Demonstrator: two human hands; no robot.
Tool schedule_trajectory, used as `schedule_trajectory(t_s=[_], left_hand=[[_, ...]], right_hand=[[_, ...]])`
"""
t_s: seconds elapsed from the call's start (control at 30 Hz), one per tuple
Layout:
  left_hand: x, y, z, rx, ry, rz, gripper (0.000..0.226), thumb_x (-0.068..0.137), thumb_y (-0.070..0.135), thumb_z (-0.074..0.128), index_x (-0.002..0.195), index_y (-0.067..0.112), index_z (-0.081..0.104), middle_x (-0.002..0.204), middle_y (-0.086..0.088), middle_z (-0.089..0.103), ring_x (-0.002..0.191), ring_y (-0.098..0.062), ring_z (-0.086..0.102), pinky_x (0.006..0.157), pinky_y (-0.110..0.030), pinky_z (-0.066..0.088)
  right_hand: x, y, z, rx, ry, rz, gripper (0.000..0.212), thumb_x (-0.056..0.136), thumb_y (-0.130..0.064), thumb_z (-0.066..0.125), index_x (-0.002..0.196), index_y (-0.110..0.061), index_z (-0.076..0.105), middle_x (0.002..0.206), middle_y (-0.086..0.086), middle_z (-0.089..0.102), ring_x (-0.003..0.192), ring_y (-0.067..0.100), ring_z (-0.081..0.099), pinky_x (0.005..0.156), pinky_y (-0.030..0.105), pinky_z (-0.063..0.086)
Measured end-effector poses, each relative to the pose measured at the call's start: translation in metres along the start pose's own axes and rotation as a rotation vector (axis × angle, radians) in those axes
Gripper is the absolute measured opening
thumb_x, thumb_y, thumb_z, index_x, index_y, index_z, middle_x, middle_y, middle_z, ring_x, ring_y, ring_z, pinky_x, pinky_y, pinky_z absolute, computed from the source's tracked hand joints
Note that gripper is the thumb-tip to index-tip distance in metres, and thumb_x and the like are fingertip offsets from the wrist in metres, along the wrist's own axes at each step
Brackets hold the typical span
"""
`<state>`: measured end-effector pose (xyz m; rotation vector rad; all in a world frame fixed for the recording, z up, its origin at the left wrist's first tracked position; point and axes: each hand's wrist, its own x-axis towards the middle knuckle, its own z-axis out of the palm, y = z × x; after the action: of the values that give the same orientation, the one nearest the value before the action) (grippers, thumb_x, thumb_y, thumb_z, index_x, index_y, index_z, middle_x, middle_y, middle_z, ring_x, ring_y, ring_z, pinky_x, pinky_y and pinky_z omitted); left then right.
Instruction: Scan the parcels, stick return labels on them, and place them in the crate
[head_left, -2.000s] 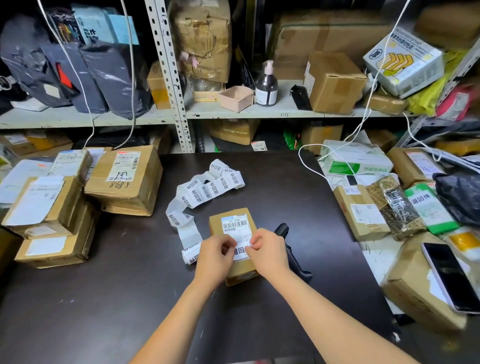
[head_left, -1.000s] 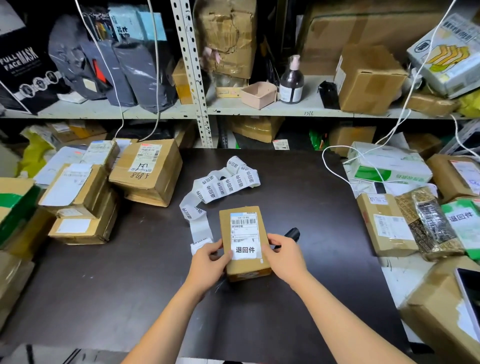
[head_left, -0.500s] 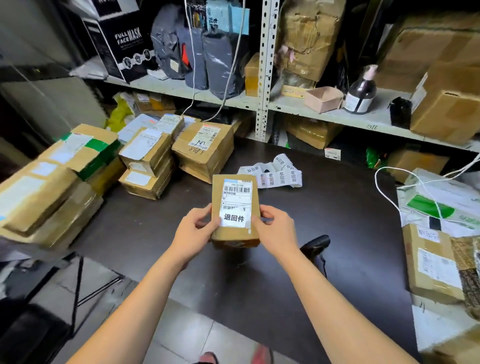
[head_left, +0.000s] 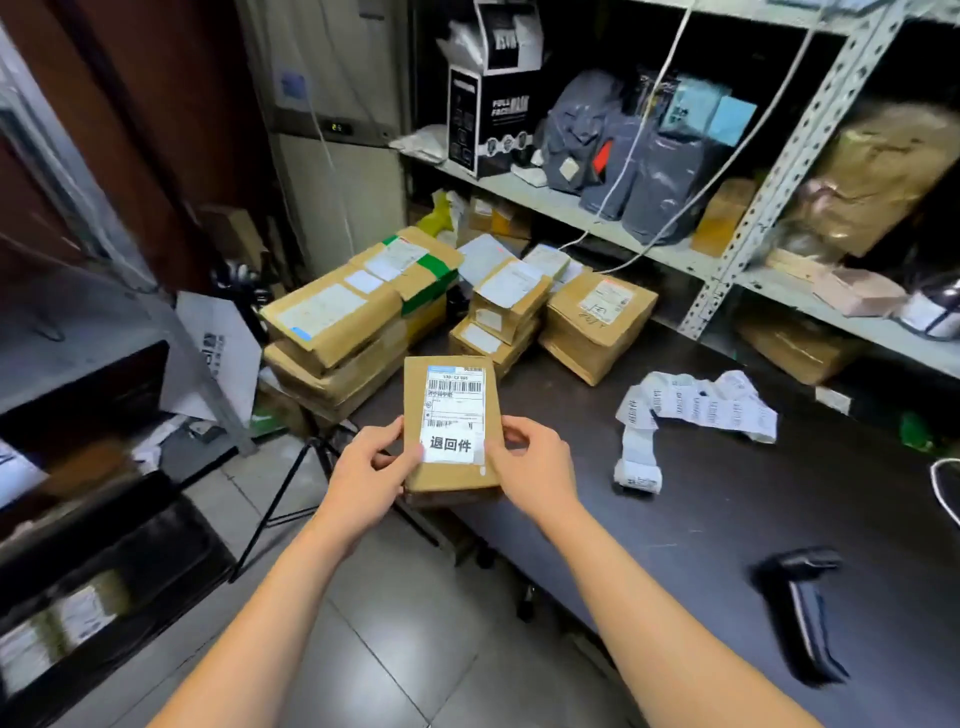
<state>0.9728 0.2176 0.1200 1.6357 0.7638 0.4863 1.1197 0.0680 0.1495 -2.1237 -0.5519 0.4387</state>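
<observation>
Both forearms reach forward. The left hand (head_left: 371, 475) and right hand (head_left: 537, 467) grip the parcel (head_left: 452, 379) by its long sides, thumbs curled onto its top face beside the return label (head_left: 451, 446). The parcel is held above the table's (head_left: 727, 519) left edge, with open tiled floor (head_left: 395, 623) below-left.

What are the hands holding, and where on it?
A small brown cardboard parcel: left hand grips its lower left edge, right hand its lower right edge.
</observation>
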Motion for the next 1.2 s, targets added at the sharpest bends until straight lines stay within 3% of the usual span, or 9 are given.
schedule_trajectory(t_s=[0.13, 0.3, 0.5, 0.57, 0.7, 0.8, 0.87, 1.03, 1.2], left_hand=[[-0.017, -0.023, -0.088, -0.017, 0.114, -0.034, 0.049, 0.096, 0.034, 0.068, 0.143, 0.032, 0.055, 0.115, 0.005, 0.056, 0.078, 0.007, 0.060, 0.064, -0.018, 0.050], [-0.034, -0.054, -0.179, -0.047, 0.239, -0.114, 0.054, 0.098, 0.039, 0.065, 0.149, 0.032, 0.051, 0.130, 0.008, 0.053, 0.120, -0.018, 0.060, 0.099, -0.039, 0.053], [-0.031, -0.099, -0.283, 0.017, 0.403, -0.184, 0.054, 0.099, 0.038, 0.064, 0.150, 0.027, 0.048, 0.116, 0.006, 0.055, 0.095, -0.001, 0.058, 0.069, -0.004, 0.043], [-0.026, -0.115, -0.315, 0.013, 0.436, -0.216, 0.056, 0.099, 0.034, 0.065, 0.151, 0.026, 0.047, 0.112, 0.006, 0.054, 0.092, -0.005, 0.060, 0.070, -0.003, 0.043], [-0.014, -0.145, -0.373, -0.037, 0.487, -0.322, 0.062, 0.099, 0.029, 0.065, 0.155, 0.021, 0.039, 0.117, 0.014, 0.052, 0.081, 0.016, 0.060, 0.072, -0.002, 0.043], [-0.012, -0.169, -0.408, -0.094, 0.554, -0.385, 0.063, 0.099, 0.030, 0.066, 0.155, 0.025, 0.040, 0.133, 0.014, 0.051, 0.098, 0.014, 0.060, 0.075, -0.002, 0.044], [-0.009, -0.189, -0.432, -0.122, 0.599, -0.428, 0.062, 0.097, 0.031, 0.067, 0.154, 0.032, 0.042, 0.143, 0.018, 0.048, 0.119, 0.000, 0.059, 0.079, -0.004, 0.047], [0.001, -0.250, -0.476, -0.195, 0.650, -0.511, 0.065, 0.096, 0.024, 0.069, 0.153, 0.039, 0.040, 0.131, 0.027, 0.059, 0.125, -0.005, 0.056, 0.103, -0.025, 0.046], [0.023, -0.321, -0.528, -0.253, 0.626, -0.557, 0.071, 0.097, 0.019, 0.068, 0.156, 0.035, 0.034, 0.122, 0.034, 0.051, 0.120, 0.005, 0.048, 0.088, -0.005, 0.037]], right_hand=[[-0.013, -0.049, 0.080, -0.023, -0.124, -0.089, 0.032, 0.090, -0.044, 0.068, 0.118, -0.031, 0.073, 0.095, -0.026, 0.069, 0.086, -0.008, 0.065, 0.073, 0.018, 0.049], [-0.022, -0.096, 0.167, -0.035, -0.243, -0.161, 0.027, 0.089, -0.043, 0.070, 0.112, -0.031, 0.074, 0.083, -0.028, 0.068, 0.085, -0.006, 0.068, 0.086, 0.032, 0.058], [-0.011, -0.152, 0.285, -0.086, -0.392, -0.283, 0.039, 0.088, -0.044, 0.072, 0.121, -0.023, 0.074, 0.107, -0.006, 0.077, 0.098, 0.009, 0.072, 0.094, 0.038, 0.056], [-0.002, -0.169, 0.327, -0.088, -0.447, -0.304, 0.041, 0.087, -0.044, 0.073, 0.121, -0.022, 0.073, 0.111, -0.005, 0.076, 0.103, 0.012, 0.071, 0.098, 0.039, 0.055], [0.013, -0.194, 0.406, -0.075, -0.562, -0.307, 0.037, 0.088, -0.041, 0.074, 0.118, -0.020, 0.073, 0.115, -0.003, 0.075, 0.106, 0.014, 0.069, 0.097, 0.036, 0.053], [0.018, -0.208, 0.460, -0.093, -0.646, -0.309, 0.033, 0.089, -0.036, 0.075, 0.116, -0.017, 0.072, 0.113, 0.000, 0.075, 0.100, 0.013, 0.067, 0.089, 0.030, 0.051], [0.021, -0.218, 0.496, -0.118, -0.689, -0.322, 0.034, 0.088, -0.032, 0.076, 0.117, -0.015, 0.071, 0.112, 0.002, 0.075, 0.092, 0.010, 0.063, 0.085, 0.027, 0.047], [0.022, -0.225, 0.578, -0.177, -0.767, -0.332, 0.042, 0.087, -0.023, 0.077, 0.128, -0.019, 0.067, 0.113, 0.000, 0.073, 0.101, 0.017, 0.069, 0.096, 0.039, 0.056], [0.031, -0.212, 0.675, -0.178, -0.802, -0.206, 0.036, 0.088, -0.020, 0.078, 0.122, -0.026, 0.067, 0.102, -0.010, 0.070, 0.091, 0.017, 0.072, 0.085, 0.045, 0.062]])
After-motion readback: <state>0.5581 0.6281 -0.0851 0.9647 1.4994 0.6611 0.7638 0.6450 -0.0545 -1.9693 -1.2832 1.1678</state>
